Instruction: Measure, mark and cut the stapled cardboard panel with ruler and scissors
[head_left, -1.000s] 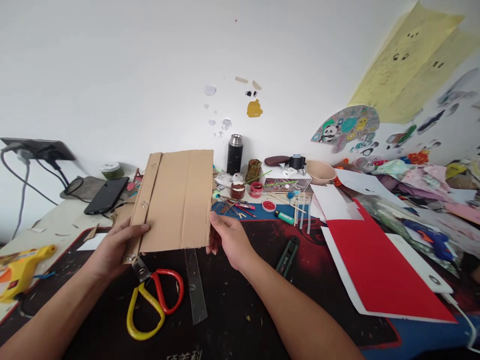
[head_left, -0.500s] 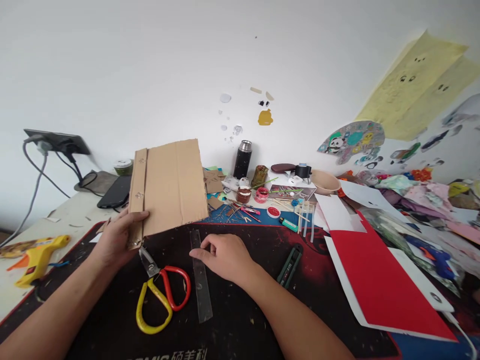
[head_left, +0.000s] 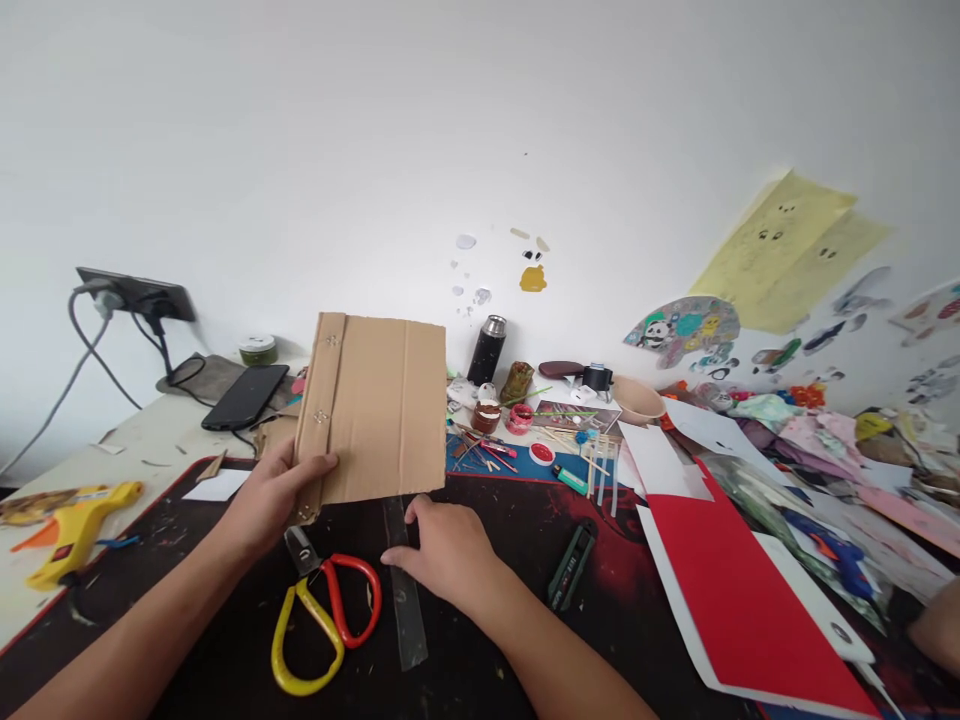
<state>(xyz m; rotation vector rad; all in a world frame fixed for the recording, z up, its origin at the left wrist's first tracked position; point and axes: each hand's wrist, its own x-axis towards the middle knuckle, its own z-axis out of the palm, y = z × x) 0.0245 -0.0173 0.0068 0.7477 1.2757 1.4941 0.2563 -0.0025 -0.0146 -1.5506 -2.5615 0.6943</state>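
Note:
My left hand (head_left: 286,492) is closed on the lower left edge of a cardboard piece (head_left: 382,410), which it holds up at a tilt; a narrow strip with small fastener marks runs along its left side. Just below the cardboard's lower right corner, my right hand (head_left: 448,548) has thumb and index finger apart with nothing between them. It is over a clear ruler (head_left: 409,625) lying on the dark mat. Scissors (head_left: 325,610) with one yellow and one red handle rest left of the ruler, blades partly under the cardboard.
A green cutter (head_left: 572,565) lies right of my right hand, beyond it a red sheet (head_left: 739,590). A yellow glue gun (head_left: 82,530) and a black phone (head_left: 245,396) are at left. A black flask (head_left: 487,350) stands by the wall. Part of a person shows at far right.
The cardboard and my left hand have moved right and turned slightly, with the cardboard now more upright. My right hand's thumb and index finger have spread apart. The camera view has shifted.

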